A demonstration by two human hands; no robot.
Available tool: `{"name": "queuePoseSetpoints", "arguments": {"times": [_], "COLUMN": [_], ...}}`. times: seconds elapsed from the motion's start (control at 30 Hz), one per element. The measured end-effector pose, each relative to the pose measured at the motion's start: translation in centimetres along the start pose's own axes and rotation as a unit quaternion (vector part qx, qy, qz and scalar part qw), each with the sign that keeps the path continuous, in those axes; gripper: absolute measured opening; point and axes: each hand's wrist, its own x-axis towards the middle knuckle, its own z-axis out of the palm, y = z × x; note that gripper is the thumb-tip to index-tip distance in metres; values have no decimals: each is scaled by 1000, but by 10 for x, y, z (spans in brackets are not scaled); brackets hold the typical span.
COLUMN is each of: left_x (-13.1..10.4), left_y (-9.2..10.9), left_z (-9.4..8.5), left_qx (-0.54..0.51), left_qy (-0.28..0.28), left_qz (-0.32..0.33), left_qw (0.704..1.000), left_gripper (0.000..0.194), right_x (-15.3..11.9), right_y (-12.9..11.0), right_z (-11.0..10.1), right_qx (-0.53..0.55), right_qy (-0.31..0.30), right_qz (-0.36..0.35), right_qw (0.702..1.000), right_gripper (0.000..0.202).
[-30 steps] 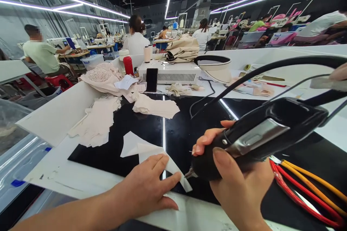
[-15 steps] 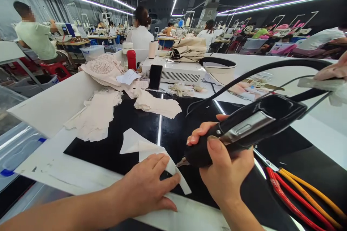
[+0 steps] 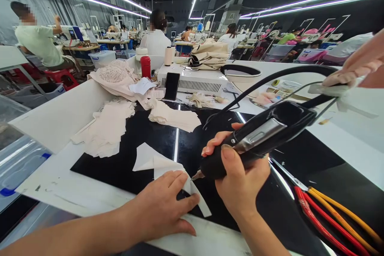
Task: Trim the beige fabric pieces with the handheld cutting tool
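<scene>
My left hand (image 3: 168, 204) lies flat with its fingers apart, pressing a white strip (image 3: 202, 202) and pale fabric (image 3: 160, 162) onto the black board (image 3: 126, 178). My right hand (image 3: 240, 172) is wrapped round a black handheld tool (image 3: 255, 138) with a silver panel. The tool tilts down to the left, and its pointed metal tip touches or nearly touches the strip's upper edge, just right of my left fingers. A black cable rises from its back end. Part of the fabric is hidden under my left hand.
Scissors (image 3: 336, 212) with red and orange handles lie at the right. Stacked pale fabric pieces (image 3: 105, 128) and another stack (image 3: 174, 116) are farther back. A phone (image 3: 172, 86) leans against a white box (image 3: 192, 79). Another person's hand (image 3: 357, 72) reaches in at upper right near the cable.
My right hand and the tool have shifted slightly left and upward along the strip. The cable and the other person's hand have moved left. My left hand has stayed in place.
</scene>
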Motion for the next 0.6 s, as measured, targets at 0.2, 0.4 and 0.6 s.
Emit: {"name": "queuePoseSetpoints", "arguments": {"times": [0.2,0.4,0.6], "left_x": [-3,-3,-2], "left_y": [-3,-8,-9], "left_z": [-7,-20,-19], "left_qx": [-22,-41,-27], "left_qy": [-18,-39,-43], "left_qz": [13,-12,-8], "left_qw": [999,998,999], "left_gripper": [68,58,60], "right_x": [-6,-10,-11], "right_y": [-5,-11,-11], "right_z": [-1,0,0], "right_qx": [-9,0,-3], "right_qy": [4,1,2], "right_qz": [6,8,9], "right_qw": [1000,1000,1000], "right_gripper": [37,41,41]}}
